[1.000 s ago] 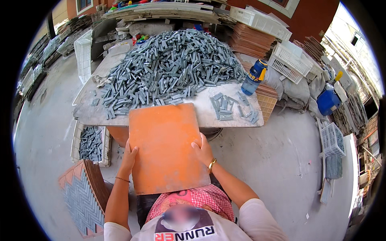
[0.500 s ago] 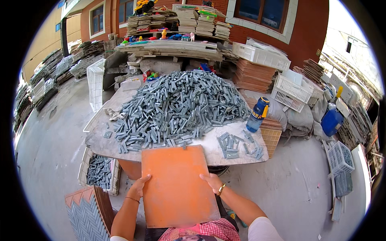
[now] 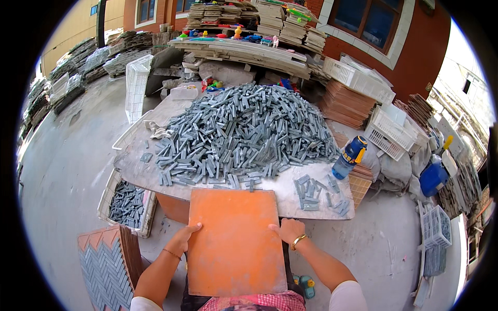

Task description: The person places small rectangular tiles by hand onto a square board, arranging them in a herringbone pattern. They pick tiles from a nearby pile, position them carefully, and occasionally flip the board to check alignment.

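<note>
A flat orange board [image 3: 236, 243] lies in front of me, its far edge by the table's front edge and its near edge at my lap. My left hand [image 3: 185, 237] grips the board's left edge, thumb on top and fingers hidden underneath. At the right edge my right hand [image 3: 289, 231] is closed, its thumb tip on the board and its knuckles raised beside it. Just beyond the board, a large heap of small grey stone strips [image 3: 249, 129] covers much of the table [image 3: 150, 179]. A few loose strips [image 3: 314, 192] lie at the table's right front.
A blue water bottle [image 3: 348, 158] stands near the table's right edge. Left of the table is a white crate [image 3: 149, 215] of strips. Nearer, a stack of boards [image 3: 106, 267] is topped with herringbone strips. White baskets [image 3: 389, 132] and brown boards [image 3: 346, 102] are piled at the right.
The view has shifted and tilted slightly. My right hand has changed its hold, its fingers now curled beside the board's edge. The left hand keeps its grip.
</note>
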A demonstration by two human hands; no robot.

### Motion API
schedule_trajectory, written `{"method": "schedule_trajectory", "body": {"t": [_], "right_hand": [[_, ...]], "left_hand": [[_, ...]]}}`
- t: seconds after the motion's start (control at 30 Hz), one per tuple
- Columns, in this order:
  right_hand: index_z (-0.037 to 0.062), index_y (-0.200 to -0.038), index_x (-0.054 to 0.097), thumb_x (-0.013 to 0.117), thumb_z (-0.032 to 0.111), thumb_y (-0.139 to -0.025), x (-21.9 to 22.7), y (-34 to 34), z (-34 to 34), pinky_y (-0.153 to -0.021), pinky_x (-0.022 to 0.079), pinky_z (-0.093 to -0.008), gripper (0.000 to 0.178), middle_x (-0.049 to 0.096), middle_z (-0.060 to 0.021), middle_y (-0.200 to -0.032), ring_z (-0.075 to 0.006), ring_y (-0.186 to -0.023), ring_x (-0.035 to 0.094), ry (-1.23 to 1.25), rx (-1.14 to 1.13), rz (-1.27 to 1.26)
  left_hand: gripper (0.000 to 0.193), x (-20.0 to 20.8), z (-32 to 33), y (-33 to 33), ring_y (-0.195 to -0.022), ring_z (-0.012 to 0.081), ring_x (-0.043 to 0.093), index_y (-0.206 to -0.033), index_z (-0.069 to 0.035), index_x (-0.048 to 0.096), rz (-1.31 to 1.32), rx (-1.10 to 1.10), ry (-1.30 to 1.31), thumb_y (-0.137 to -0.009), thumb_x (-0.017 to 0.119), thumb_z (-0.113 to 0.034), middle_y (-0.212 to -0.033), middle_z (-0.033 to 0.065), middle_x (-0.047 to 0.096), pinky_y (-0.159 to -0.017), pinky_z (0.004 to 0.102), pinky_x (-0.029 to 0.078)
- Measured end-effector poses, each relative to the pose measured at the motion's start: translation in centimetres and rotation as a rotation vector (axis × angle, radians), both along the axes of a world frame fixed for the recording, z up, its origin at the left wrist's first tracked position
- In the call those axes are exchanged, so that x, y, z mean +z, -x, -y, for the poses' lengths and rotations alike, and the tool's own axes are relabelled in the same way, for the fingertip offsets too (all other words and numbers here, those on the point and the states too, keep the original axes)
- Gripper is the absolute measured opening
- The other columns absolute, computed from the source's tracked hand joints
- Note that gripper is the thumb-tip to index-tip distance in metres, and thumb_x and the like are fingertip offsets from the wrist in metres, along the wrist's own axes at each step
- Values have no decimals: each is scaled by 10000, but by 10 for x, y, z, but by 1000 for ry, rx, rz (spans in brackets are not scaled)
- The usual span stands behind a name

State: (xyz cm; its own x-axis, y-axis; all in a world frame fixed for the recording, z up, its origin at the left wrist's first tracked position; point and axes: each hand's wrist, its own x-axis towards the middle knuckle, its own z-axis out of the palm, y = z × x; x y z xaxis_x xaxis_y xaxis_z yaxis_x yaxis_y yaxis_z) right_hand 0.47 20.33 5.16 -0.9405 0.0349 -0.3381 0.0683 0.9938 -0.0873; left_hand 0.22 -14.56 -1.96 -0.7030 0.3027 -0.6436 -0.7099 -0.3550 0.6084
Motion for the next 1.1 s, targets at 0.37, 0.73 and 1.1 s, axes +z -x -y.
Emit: {"method": "schedule_trajectory", "body": {"t": [0.37, 0.73, 1.1], "right_hand": [[179, -1131, 525, 606, 229, -805, -34, 146, 14, -705, 500, -440, 339, 529, -143, -1078, -294, -911, 579, -89, 91, -625], [-4, -1039, 591, 666, 279, -824, -73, -10, -10, -701, 516, -344, 363, 630, -109, -1033, -207, -878, 626, 1532, -737, 270], [-23, -1074, 576, 696, 154, -782, 23, 12, 0, -756, 503, -333, 362, 632, -104, -1020, -204, -881, 617, 1552, -655, 85]], "left_hand": [[436, 3, -16, 13, -1020, 231, 570, -1193, -2, 497, -77, -6, 53, -852, 618, -244, -1125, 120, 581, -877, 379, 468], [415, 13, -11, 6, -1022, 261, 570, -1186, -4, 500, 13, -32, -21, -848, 613, -218, -1122, 133, 579, -874, 408, 468], [466, 79, -12, 30, -1057, 246, 534, -1204, 7, 502, -248, 56, 43, -807, 658, -182, -1170, 121, 550, -902, 386, 430]]}}
